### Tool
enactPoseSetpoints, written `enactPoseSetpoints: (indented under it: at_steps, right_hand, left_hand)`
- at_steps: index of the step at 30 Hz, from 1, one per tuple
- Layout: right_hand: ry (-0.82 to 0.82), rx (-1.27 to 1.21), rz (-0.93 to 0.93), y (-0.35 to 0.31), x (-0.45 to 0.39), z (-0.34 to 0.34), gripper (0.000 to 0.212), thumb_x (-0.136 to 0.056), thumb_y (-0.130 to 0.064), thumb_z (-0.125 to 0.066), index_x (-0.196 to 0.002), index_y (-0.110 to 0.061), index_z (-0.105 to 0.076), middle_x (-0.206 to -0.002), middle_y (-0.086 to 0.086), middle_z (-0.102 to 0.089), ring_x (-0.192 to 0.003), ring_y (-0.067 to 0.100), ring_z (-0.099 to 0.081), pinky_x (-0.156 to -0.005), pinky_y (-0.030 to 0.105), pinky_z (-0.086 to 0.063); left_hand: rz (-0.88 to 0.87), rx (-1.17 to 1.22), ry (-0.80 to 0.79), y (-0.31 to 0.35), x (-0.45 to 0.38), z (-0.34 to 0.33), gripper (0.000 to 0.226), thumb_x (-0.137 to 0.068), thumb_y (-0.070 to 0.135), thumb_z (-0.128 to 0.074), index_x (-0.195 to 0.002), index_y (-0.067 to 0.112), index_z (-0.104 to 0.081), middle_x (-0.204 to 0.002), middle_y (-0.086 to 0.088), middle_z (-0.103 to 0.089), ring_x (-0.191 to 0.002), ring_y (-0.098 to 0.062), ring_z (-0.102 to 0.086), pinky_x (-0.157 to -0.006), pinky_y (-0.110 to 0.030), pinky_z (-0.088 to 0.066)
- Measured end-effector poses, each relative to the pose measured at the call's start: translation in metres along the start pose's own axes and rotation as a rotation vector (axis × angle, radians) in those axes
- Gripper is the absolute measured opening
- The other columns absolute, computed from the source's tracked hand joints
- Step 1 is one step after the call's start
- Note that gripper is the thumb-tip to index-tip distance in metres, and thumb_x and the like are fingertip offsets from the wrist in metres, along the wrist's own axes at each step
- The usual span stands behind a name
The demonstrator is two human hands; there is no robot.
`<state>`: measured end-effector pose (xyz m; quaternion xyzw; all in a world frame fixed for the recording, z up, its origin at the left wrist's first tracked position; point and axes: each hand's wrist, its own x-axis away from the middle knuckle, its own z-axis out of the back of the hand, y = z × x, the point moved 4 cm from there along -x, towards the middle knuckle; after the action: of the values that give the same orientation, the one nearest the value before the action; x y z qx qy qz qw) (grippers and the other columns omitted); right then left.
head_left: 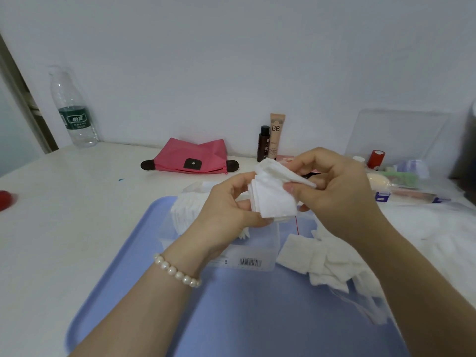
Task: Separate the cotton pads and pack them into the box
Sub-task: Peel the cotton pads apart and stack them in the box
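View: we have only the head camera, no second view to share.
Position: we look from above the blue tray (123, 266), close.
Facing: forward and down, toward the wall behind the tray.

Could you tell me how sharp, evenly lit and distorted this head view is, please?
Head view: soft, even light with faint shadows; the stack of cotton pads in both hands is fairly sharp; the red object at the left edge and dark shape at right are blurred; wide-angle bending curves the table edge.
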<state>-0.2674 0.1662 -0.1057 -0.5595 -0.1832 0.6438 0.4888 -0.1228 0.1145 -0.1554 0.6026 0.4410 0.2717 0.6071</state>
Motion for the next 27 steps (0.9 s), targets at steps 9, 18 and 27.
enactPoseSetpoints:
  at_steps: [9, 18, 27]
  right_hand:
    - [-0.006, 0.100, 0.015, 0.005, 0.000, -0.001, 0.037, -0.075, 0.003, -0.071, -0.078, -0.033, -0.063, -0.081, -0.010, -0.066, -0.069, 0.035, -0.061, -0.057, 0.046, -0.051]
    - [-0.016, 0.158, 0.030, 0.002, 0.000, -0.004, 0.032, -0.073, -0.001, -0.074, -0.076, -0.032, -0.065, -0.081, -0.010, -0.065, -0.064, 0.029, -0.059, -0.056, 0.043, -0.053]
    - [0.152, -0.238, -0.485, 0.026, -0.003, 0.010, 0.005, -0.086, -0.017, -0.063, -0.083, -0.014, -0.065, -0.077, 0.005, -0.067, -0.052, 0.009, -0.061, -0.040, 0.018, -0.047]
  left_hand:
    - [0.012, 0.028, -0.098, -0.001, -0.001, -0.002, 0.065, -0.054, -0.009, -0.063, -0.118, 0.003, -0.057, -0.121, -0.011, -0.062, -0.093, -0.031, -0.066, -0.072, -0.034, -0.052]
    - [0.009, 0.086, -0.017, -0.001, 0.001, -0.004, 0.030, -0.080, -0.010, -0.062, -0.107, 0.003, -0.062, -0.102, -0.007, -0.068, -0.083, -0.019, -0.068, -0.070, -0.026, -0.055]
    - [0.016, 0.032, -0.025, -0.001, 0.000, -0.002, 0.059, -0.076, -0.020, -0.060, -0.115, 0.025, -0.056, -0.116, -0.002, -0.064, -0.084, -0.018, -0.069, -0.075, -0.030, -0.056]
